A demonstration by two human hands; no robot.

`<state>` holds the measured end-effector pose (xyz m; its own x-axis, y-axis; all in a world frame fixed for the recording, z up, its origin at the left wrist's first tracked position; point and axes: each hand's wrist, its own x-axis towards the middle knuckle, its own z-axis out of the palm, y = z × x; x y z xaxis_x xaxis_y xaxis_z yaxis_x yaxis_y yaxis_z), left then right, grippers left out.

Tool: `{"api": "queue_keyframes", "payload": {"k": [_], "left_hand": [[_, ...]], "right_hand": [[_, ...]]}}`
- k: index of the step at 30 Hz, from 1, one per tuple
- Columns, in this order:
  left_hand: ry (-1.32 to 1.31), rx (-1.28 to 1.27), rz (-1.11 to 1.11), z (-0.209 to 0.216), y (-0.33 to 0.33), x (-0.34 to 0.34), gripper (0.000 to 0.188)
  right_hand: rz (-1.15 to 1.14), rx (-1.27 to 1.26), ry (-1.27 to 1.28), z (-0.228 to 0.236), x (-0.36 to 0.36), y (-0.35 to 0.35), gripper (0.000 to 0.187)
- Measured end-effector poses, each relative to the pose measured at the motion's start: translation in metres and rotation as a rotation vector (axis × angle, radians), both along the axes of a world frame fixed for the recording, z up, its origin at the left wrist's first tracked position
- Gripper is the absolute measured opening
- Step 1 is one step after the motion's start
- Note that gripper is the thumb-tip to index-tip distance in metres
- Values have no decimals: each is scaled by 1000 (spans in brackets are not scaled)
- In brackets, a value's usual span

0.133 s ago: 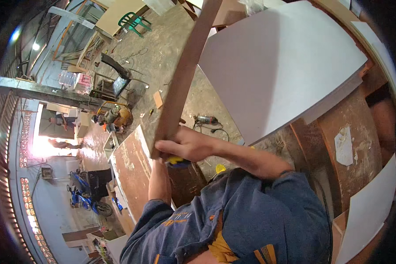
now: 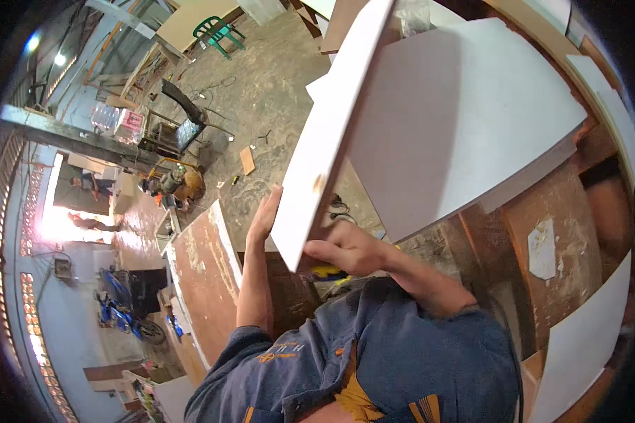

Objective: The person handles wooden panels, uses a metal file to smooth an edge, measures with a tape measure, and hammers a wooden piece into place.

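The white board is slanting above the concrete floor, partly hiding the large sheet. The right grip is pinching the board's lower end; the left grip is touching its left edge, closure indeterminate. A green chair is standing toward the floor's far edge.

White-faced panel held up on a slant, brown edge to the right: left hand against its left edge, right hand gripping near the lower corner. Larger white sheet lies right of it, beside brown boards. Floor beyond has a green chair; blue motorbike parked far left.
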<state>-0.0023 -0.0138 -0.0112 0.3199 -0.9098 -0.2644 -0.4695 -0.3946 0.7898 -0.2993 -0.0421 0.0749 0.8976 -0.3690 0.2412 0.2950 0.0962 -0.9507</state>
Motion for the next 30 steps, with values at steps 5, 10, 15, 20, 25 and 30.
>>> {"api": "queue_keyframes", "payload": {"k": [5, 10, 15, 20, 25, 30], "left_hand": [[-122, -13, 103, -10, 0, -3, 61], [-231, -72, 135, -20, -2, -7, 55], [154, 11, 224, -10, 9, 0, 49], [420, -23, 231, -17, 19, 5, 45], [754, -111, 311, -38, 28, -3, 46], [1054, -132, 336, -53, 58, -12, 45]], "right_hand": [[-131, -38, 272, -24, -57, 20, 52], [-356, -32, 404, -61, -79, 39, 53], [-376, 135, 527, -94, -94, 54, 52], [-400, 133, 538, -87, -97, 53, 49], [-373, 124, 585, -100, -108, 47, 48], [-412, 139, 678, -107, -115, 49, 50]]}}
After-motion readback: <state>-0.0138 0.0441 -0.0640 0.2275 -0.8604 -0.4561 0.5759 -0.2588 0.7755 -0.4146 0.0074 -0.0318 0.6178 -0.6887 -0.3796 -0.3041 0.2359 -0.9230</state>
